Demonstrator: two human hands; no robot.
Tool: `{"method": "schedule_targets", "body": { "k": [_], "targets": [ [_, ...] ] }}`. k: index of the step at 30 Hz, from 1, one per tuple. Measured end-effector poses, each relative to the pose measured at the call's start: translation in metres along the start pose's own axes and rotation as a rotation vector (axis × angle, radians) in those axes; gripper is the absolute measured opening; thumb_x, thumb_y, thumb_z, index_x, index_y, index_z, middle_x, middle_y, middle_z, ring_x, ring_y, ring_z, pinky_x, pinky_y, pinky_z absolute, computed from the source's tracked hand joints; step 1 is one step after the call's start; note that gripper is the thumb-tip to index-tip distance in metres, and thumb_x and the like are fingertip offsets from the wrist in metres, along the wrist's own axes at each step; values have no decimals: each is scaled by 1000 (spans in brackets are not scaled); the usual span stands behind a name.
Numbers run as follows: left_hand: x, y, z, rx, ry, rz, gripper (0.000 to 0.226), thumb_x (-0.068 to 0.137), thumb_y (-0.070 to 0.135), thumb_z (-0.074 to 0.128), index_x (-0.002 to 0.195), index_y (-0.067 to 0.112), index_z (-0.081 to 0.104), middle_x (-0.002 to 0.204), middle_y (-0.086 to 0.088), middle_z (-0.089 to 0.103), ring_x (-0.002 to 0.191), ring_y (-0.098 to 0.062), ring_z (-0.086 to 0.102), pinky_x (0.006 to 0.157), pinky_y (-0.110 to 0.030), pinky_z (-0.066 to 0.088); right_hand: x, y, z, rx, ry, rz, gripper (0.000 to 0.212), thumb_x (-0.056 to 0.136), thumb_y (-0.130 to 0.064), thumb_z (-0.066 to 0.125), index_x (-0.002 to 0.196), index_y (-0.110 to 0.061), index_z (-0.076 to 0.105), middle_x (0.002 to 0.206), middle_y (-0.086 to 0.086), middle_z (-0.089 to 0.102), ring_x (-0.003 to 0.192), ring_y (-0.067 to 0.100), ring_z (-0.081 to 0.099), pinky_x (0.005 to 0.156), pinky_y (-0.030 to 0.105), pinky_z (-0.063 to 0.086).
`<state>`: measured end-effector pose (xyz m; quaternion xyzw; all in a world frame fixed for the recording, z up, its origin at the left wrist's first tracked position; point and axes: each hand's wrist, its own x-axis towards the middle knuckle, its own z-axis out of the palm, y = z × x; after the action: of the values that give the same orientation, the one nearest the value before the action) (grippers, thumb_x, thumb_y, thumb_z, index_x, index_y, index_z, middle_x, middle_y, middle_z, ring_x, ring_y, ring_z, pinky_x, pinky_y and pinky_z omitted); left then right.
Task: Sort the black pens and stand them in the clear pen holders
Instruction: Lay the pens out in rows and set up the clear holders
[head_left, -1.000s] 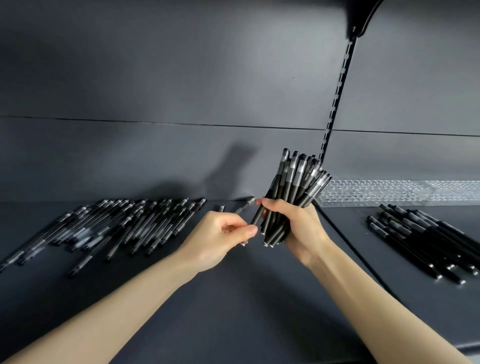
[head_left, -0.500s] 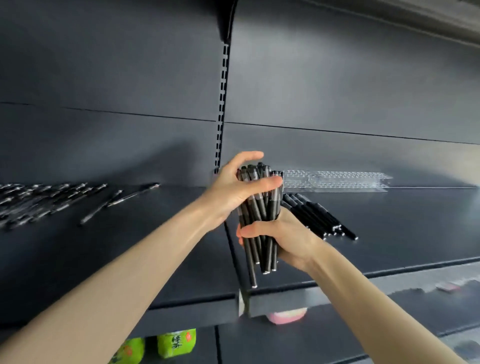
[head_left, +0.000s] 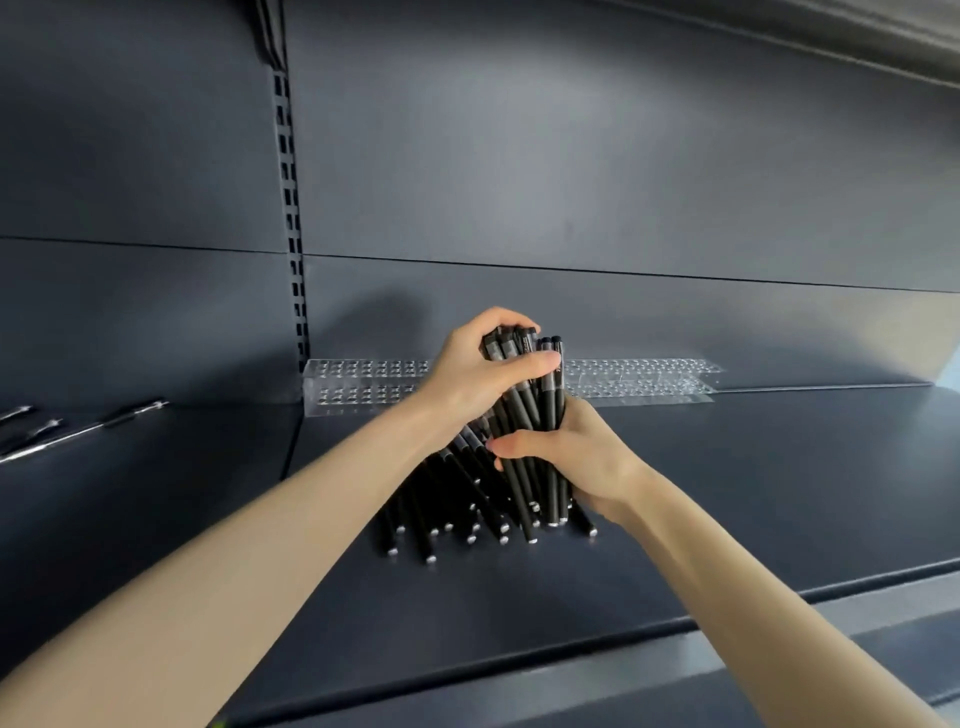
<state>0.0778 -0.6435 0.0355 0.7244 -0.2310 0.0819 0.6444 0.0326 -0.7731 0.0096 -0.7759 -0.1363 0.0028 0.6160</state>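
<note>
Pen bundle (head_left: 525, 415) clenched in left hand (head_left: 475, 382) and right hand (head_left: 584, 457) grip, before clear pen holder (head_left: 641, 376)

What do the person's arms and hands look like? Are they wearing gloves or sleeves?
No gloves and no sleeves show. The left hand and right hand are bare, and so are the left forearm and right forearm, right down to the picture's edge. I see no watch, bracelet or ring on the parts that show.

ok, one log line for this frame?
left hand: grips top of pen bundle | right hand: grips bundle lower down | clear pen holder: behind hands, no pens seen | loose pens: lying on shelf
</note>
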Motion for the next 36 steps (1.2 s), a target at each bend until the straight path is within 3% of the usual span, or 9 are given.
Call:
{"method": "schedule_targets", "body": {
  "k": [9, 12, 16, 19, 21, 24, 29, 32, 36],
  "targets": [
    [32, -26, 20, 212, 66, -48, 34, 81, 26, 73, 113, 21, 61, 103, 10, 59, 91, -2, 55, 76, -8, 42, 43, 38, -31, 67, -6, 83, 71, 62, -18, 84, 121, -23, 46, 113, -1, 67, 108, 15, 62, 100, 39, 46],
    [26, -35, 8, 314, 106, -114, 38, 82, 32, 72, 117, 23, 60, 114, 7, 59, 106, -9, 53, 90, -21, 41, 46, 48, -22, 42, -56, 60, 82, 62, -35, 84, 130, -24, 39, 126, -8, 58, 120, 10, 53, 105, 38, 42],
    [11, -39, -4, 433, 92, -175, 41, 85, 39, 66, 122, 23, 59, 117, 8, 60, 108, -6, 54, 86, -13, 41, 44, 54, -7, -101, -138, 76, 87, 69, -54, 74, 136, -22, 28, 138, -5, 43, 134, 19, 32, 109, 42, 32],
    [5, -43, -9, 555, 77, -149, 42, 87, 39, 63, 124, 21, 57, 119, 7, 59, 106, -5, 53, 78, -1, 37, 40, 51, -2, -370, -86, 64, 45, 84, -51, 61, 107, -19, 37, 117, -3, 34, 116, 19, 24, 99, 35, 25],
    [1, -52, -12, 605, 64, -190, 41, 88, 45, 60, 123, 25, 56, 122, 3, 56, 110, -12, 52, 91, -9, 39, 40, 52, 1, -580, -50, -12, 41, 87, -55, 54, 99, -19, 38, 122, -3, 33, 125, 20, 23, 107, 38, 16],
    [-7, -66, -15, 805, 66, -301, 44, 88, 63, 44, 124, 40, 52, 125, 6, 49, 118, -15, 45, 109, -37, 25, 44, 59, 4, -744, -79, -1, 66, 89, -60, 43, 133, -11, 34, 151, 1, 19, 144, 21, 3, 116, 43, -2],
    [-19, -68, -21, 918, 22, -341, 52, 97, 56, 14, 145, 39, 27, 151, 12, 31, 142, -11, 20, 115, -44, -4, 43, 60, 13, -737, -147, 97, 69, 95, -56, 24, 150, -19, 8, 159, 1, 9, 146, 24, -7, 115, 50, -9],
    [-38, -66, -37, 927, 158, -372, 53, 98, 52, 13, 142, 33, 35, 152, 11, 32, 142, -13, 22, 116, -49, -3, 44, 57, 19, -752, -157, 126, 66, 97, -56, 17, 151, -24, -2, 160, -2, -4, 146, 24, -8, 115, 47, -10],
    [-69, -72, -48, 972, 34, -517, 58, 93, 62, 11, 146, 41, 22, 158, 6, 17, 146, -21, 10, 116, -53, -1, 41, 55, 21, -782, -74, 114, 64, 96, -57, 15, 151, -26, 4, 160, -6, -3, 147, 22, -2, 115, 47, -8]
  ]
}}
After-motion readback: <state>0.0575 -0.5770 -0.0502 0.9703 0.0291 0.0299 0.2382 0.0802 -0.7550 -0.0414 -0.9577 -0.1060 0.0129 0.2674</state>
